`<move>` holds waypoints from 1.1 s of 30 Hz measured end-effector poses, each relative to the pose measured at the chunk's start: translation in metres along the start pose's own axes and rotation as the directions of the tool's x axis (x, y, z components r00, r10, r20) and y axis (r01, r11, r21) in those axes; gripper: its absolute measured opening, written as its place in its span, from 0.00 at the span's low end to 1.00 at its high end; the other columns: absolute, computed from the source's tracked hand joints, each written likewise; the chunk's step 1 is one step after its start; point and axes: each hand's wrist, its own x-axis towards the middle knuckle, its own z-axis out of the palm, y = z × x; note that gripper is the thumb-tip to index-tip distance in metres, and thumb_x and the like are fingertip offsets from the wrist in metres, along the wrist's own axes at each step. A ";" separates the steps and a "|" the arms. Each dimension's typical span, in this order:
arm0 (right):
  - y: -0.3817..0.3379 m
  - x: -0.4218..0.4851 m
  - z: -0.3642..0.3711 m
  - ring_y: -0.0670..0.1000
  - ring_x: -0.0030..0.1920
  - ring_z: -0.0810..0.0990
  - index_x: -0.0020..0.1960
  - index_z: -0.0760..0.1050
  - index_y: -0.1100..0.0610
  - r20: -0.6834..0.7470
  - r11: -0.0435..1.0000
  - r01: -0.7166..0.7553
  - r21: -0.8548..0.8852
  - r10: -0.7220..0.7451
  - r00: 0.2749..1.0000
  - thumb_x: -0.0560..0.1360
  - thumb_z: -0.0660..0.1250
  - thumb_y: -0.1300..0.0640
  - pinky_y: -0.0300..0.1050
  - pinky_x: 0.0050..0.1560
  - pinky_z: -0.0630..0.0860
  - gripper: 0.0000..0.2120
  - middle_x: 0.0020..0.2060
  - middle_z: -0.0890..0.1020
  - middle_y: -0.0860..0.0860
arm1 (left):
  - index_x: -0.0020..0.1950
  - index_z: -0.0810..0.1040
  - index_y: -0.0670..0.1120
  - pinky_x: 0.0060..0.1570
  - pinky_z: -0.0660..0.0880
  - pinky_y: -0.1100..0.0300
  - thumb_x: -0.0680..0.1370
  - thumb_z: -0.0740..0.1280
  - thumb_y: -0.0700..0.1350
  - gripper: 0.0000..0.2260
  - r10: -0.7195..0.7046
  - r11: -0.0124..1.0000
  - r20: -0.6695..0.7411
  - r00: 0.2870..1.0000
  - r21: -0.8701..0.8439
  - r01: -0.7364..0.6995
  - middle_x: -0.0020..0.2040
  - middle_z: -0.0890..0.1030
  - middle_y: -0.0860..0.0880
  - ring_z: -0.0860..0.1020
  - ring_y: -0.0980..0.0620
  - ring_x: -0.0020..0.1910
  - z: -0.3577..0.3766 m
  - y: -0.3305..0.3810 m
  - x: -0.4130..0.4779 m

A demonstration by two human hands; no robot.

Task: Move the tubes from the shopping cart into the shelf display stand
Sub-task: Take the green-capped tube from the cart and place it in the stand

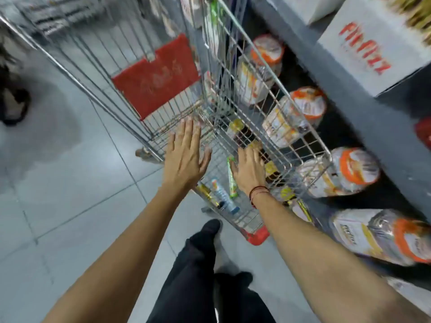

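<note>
A wire shopping cart stands in front of me, blurred by motion. Several tubes lie on its bottom: a green tube, a white and blue tube, a gold tube and yellow-capped ones further in. My left hand is flat with its fingers spread, over the cart's near left side, holding nothing. My right hand reaches down into the cart over the tubes, fingers apart; its fingertips are near a dark tube, and no grip is visible.
A grey shelf unit runs along the right, with shrink-wrapped orange-topped packs on its lower level and a white carton above. The cart has a red flap. My dark-trousered legs stand on grey floor tiles.
</note>
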 end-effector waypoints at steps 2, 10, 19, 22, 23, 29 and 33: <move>-0.001 0.001 0.019 0.60 0.68 0.66 0.70 0.62 0.61 0.073 0.999 -0.041 -0.013 0.042 0.996 0.80 0.54 0.52 0.57 0.62 0.68 0.22 0.67 0.69 0.61 | 0.74 0.50 0.42 0.73 0.51 0.44 0.80 0.54 0.54 0.27 0.004 0.999 0.013 1.000 0.035 -0.004 0.77 0.52 0.40 0.49 0.43 0.76 0.003 -0.001 0.006; 0.005 0.041 0.081 0.61 0.66 0.68 0.67 0.64 0.64 0.251 0.962 -0.248 0.116 0.214 0.944 0.78 0.60 0.53 0.56 0.58 0.73 0.21 0.66 0.69 0.62 | 0.61 0.71 0.41 0.51 0.75 0.45 0.79 0.57 0.50 0.16 -0.042 0.993 0.107 0.993 0.116 0.030 0.60 0.77 0.42 0.70 0.43 0.64 0.011 -0.005 0.011; 0.010 0.087 0.116 0.64 0.62 0.74 0.70 0.59 0.64 0.372 0.901 -0.417 0.120 0.349 0.860 0.76 0.65 0.51 0.59 0.53 0.77 0.30 0.64 0.72 0.64 | 0.54 0.75 0.45 0.31 0.68 0.57 0.79 0.57 0.52 0.13 0.010 0.996 0.006 1.000 0.090 -0.010 0.46 0.83 0.46 0.80 0.43 0.44 0.017 -0.007 0.007; 0.010 0.085 0.118 0.63 0.60 0.75 0.70 0.60 0.66 0.335 0.899 -0.411 0.152 0.344 0.877 0.75 0.65 0.52 0.58 0.52 0.78 0.30 0.63 0.73 0.64 | 0.53 0.76 0.45 0.31 0.74 0.55 0.79 0.57 0.51 0.13 0.013 0.999 -0.022 1.000 0.053 -0.011 0.44 0.83 0.47 0.81 0.43 0.41 0.017 -0.006 0.006; 0.010 0.084 0.116 0.63 0.59 0.76 0.70 0.61 0.66 0.324 0.897 -0.408 0.172 0.339 0.883 0.75 0.65 0.52 0.58 0.53 0.78 0.29 0.63 0.74 0.64 | 0.53 0.76 0.45 0.31 0.75 0.54 0.79 0.58 0.51 0.13 0.012 0.999 -0.032 0.999 0.041 -0.011 0.43 0.84 0.47 0.81 0.42 0.40 0.016 -0.006 0.006; 0.014 0.071 0.084 0.64 0.55 0.79 0.60 0.69 0.66 0.276 0.887 -0.370 0.278 0.295 0.915 0.76 0.65 0.55 0.56 0.52 0.78 0.19 0.55 0.79 0.65 | 0.51 0.76 0.45 0.33 0.78 0.51 0.79 0.57 0.50 0.12 0.011 0.999 -0.034 0.999 0.047 -0.009 0.43 0.84 0.47 0.81 0.42 0.39 0.018 -0.006 0.007; 0.019 0.056 0.049 0.62 0.53 0.80 0.61 0.70 0.64 0.249 0.842 -0.350 0.411 0.266 0.931 0.75 0.67 0.55 0.50 0.48 0.76 0.18 0.52 0.80 0.64 | 0.53 0.76 0.45 0.32 0.75 0.54 0.79 0.58 0.49 0.11 0.029 0.998 -0.037 0.999 0.053 -0.027 0.44 0.84 0.46 0.81 0.42 0.41 0.021 -0.008 0.008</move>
